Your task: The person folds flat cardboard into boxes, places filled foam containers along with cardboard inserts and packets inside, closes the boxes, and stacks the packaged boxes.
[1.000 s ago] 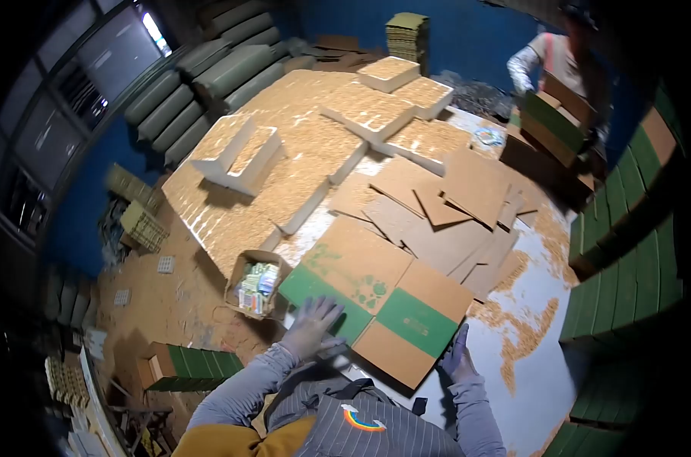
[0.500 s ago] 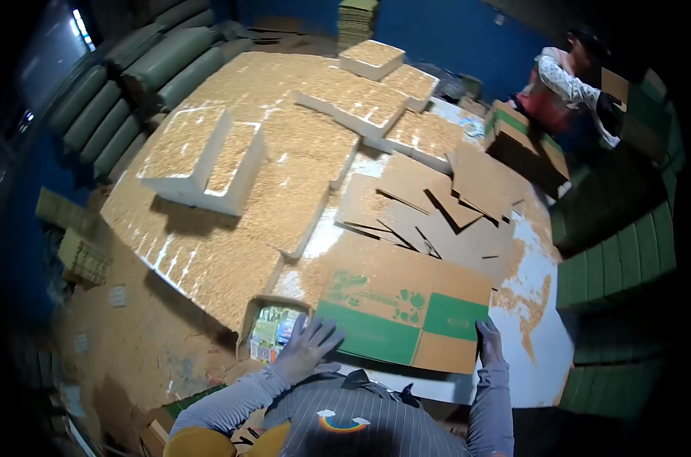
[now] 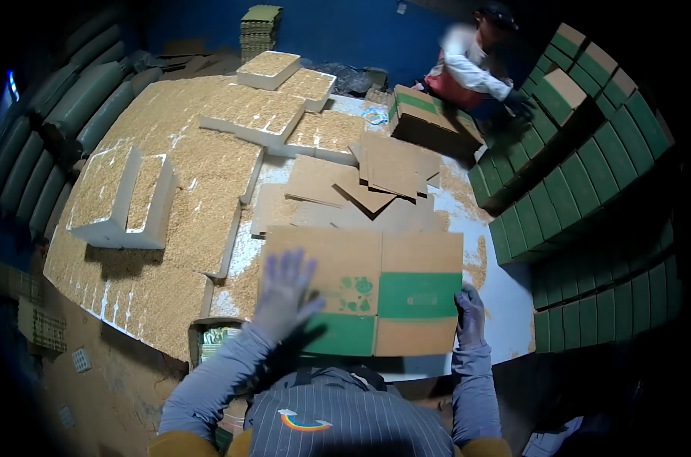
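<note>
A flattened cardboard carton (image 3: pixel 419 254), brown with a green band and green print, lies in front of me near the table's front edge. My left hand (image 3: pixel 284 297), gloved, is open with fingers spread over the carton's left part; whether it touches the cardboard I cannot tell. At the right edge, my right hand (image 3: pixel 470 314), also gloved, grips the carton, thumb along its face. To the left of the carton, partly behind my left forearm, stands a small open box (image 3: pixel 195 339) holding colourful packets (image 3: pixel 214 340).
Pale grainy material in white trays (image 3: pixel 152 213) covers the table's left side. Loose cardboard sheets (image 3: pixel 395 164) lie beyond the carton. Green-and-brown cartons (image 3: pixel 582 202) are stacked at right. Across the table, a co-worker (image 3: pixel 467 68) stands by a box (image 3: pixel 429 126). Filled sacks (image 3: pixel 83 91) line the left.
The view has turned right. My left hand has moved from beside the packet box to over the carton; my right hand keeps its edge. The co-worker's raised carton is now at the stack.
</note>
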Motion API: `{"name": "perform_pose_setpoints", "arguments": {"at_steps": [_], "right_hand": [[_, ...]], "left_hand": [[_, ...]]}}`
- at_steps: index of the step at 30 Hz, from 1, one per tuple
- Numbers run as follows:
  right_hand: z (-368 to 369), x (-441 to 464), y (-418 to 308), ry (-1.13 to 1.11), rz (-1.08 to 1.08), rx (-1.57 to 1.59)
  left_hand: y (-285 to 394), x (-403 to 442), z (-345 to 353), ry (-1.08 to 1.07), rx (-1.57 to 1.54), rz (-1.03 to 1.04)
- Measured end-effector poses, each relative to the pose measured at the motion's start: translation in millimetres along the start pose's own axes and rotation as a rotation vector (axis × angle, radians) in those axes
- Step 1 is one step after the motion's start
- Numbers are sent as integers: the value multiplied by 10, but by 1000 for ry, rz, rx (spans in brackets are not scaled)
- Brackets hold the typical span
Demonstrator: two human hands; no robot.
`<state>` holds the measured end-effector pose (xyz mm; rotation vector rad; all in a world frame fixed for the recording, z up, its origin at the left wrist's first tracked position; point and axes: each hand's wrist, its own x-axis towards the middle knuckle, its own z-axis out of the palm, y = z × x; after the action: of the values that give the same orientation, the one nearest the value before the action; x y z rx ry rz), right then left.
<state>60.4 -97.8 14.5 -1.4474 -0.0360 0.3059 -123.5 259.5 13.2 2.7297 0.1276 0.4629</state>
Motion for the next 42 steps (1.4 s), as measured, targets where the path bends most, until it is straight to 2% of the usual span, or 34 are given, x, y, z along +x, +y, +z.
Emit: {"name": "perform_pose_setpoints", "arguments": {"at_steps": [1,2,3,5,6,7,8,9,11,12,13,15,16,17,19,20,21,23,25,27,28,29,30,31,33,34,35,37,39,40,41,42], "right_hand": [[4,61,-32,17,-4,8],[-17,141,-50,-39,-58,29],[-28,210,-94,-97,-114,48],[87,244,-285,-163,-157,-227],[83,243,-320,-36,-214,-480],[151,202,-317,109,-504,-514],[347,69,-490,161,-693,-552],[533,-66,-684,211,-878,-590],[774,-166,-896,-77,-1145,-1047],[880,-137,-891,-219,-1149,-1295],[850,-172,-829,-218,-1146,-1286],[734,-256,-633,-121,-1403,-1278],[669,-318,-511,-66,-1583,-1166],[654,-345,-440,-15,-1621,-1069],[668,-274,-543,-117,-1339,-1008],[807,-183,-749,-197,-1220,-884],[882,-57,-934,-375,-1156,-643],[1093,-17,-1376,-887,-1236,-520],[1437,-146,-1305,-1249,-1149,-1068],[1454,-8,-333,-1319,-1227,-1102],[1282,40,196,-1377,-969,-1203],[1282,-44,6,-1467,-951,-1325],[1290,-135,-201,-1562,-932,-1443],[1187,-83,-392,-1557,-924,-1447],[774,19,-671,-1142,-870,-1106],[597,-46,-803,-1142,-856,-1112],[418,-137,-945,-1166,-650,-1046],[317,-194,-959,-1184,-435,-972],[374,-146,-796,-767,23,-643],[438,-125,-751,-623,-97,-645],[492,-119,-716,-630,-94,-639],[550,-108,-681,-528,92,-549]], "left_hand": [[21,229,-358,127,-2,-29],[73,414,-665,239,123,-41],[187,594,-944,225,224,-68],[190,759,-1144,-58,185,-143],[265,754,-1214,-50,189,-130],[351,710,-1283,-154,106,-144],[423,701,-1359,-260,25,-159],[474,730,-1433,-255,28,-158],[562,758,-1592,-593,-169,-371],[621,861,-1746,-775,-245,-482],[503,836,-1688,-778,-237,-486],[134,799,-1525,-757,-430,-362],[202,811,-1579,-715,-328,-342],[271,782,-1545,-706,-332,-350],[452,708,-1446,-250,252,5],[598,717,-1502,-239,283,2],[723,712,-1636,-243,282,0],[916,753,-1872,-292,160,50],[930,804,-1647,-343,102,283],[935,828,-1046,-755,378,519],[794,782,-675,-557,434,768],[633,786,-403,-349,488,1013],[513,841,-337,-139,488,958],[430,843,-264,202,528,714],[308,808,-329,244,322,163],[215,815,-279,297,411,129],[170,833,-204,350,498,87],[360,885,-247,378,516,154],[512,921,-492,226,434,151],[629,834,-772,37,178,145],[723,760,-1028,-148,-76,133],[703,597,-1095,-55,-157,409]]}}
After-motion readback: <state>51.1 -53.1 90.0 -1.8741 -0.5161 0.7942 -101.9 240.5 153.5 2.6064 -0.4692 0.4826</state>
